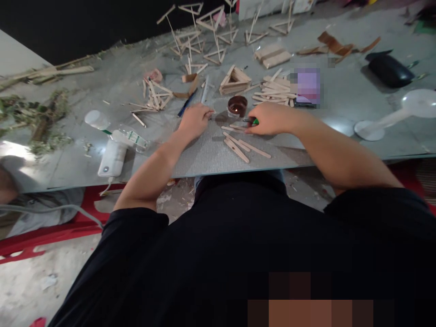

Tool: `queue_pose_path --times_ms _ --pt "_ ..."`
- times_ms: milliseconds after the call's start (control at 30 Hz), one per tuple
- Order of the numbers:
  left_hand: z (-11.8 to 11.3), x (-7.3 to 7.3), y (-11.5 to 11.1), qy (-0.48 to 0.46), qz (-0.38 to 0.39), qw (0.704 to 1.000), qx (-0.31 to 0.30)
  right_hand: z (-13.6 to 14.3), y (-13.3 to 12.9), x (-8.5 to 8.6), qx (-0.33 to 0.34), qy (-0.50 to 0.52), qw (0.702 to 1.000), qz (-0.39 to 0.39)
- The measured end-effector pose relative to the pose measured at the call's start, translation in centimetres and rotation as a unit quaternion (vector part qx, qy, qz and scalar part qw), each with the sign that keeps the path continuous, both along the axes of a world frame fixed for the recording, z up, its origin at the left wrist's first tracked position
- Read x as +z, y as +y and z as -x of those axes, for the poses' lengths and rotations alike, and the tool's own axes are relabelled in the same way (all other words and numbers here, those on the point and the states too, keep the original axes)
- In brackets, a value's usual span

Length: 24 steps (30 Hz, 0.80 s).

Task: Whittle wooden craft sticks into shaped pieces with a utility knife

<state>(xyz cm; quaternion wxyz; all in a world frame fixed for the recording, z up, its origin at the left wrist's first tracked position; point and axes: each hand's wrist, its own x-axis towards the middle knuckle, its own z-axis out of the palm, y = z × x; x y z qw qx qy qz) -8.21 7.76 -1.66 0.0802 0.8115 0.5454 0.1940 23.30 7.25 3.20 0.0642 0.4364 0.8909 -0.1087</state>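
Observation:
A lit candle in a brown cup [237, 106] stands between my two hands. To its left, my left hand [196, 120] rests on the table with its fingers closed; what they hold, if anything, is too small to name. Right of the candle, my right hand [267, 119] is closed around a small green and black tool [252, 121], mostly hidden by the fingers. Several loose wooden sticks [238, 148] lie just below the hands. A stacked triangle of sticks [234, 81] sits behind the candle, and a pile of sticks [276, 91] is to its right.
Stick frames [213, 34] stand at the back. A clear bottle [116, 131] and a white power bank [112, 157] lie at the left, near dried plants [44, 118]. A white lamp [371, 130] and a black case [390, 70] are at the right. Another person's arm shows at the far left.

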Motion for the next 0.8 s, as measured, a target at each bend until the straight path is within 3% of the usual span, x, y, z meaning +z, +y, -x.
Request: queue_pose_path --times_ms 200,567,800 --pt "0.1 0.1 0.3 0.004 -0.004 1.000 0.004 0.3 -0.1 0.0 -0.017 0.001 1.000 -0.007" --pt "0.4 -1.0 -0.3 -0.093 0.005 0.994 -0.050 -0.8 1.2 -0.5 -0.030 0.046 0.990 0.133" --pt "1.5 -1.1 -0.2 -0.116 -0.013 0.993 -0.008 -1.0 1.1 -0.4 -0.014 0.084 0.987 0.135"
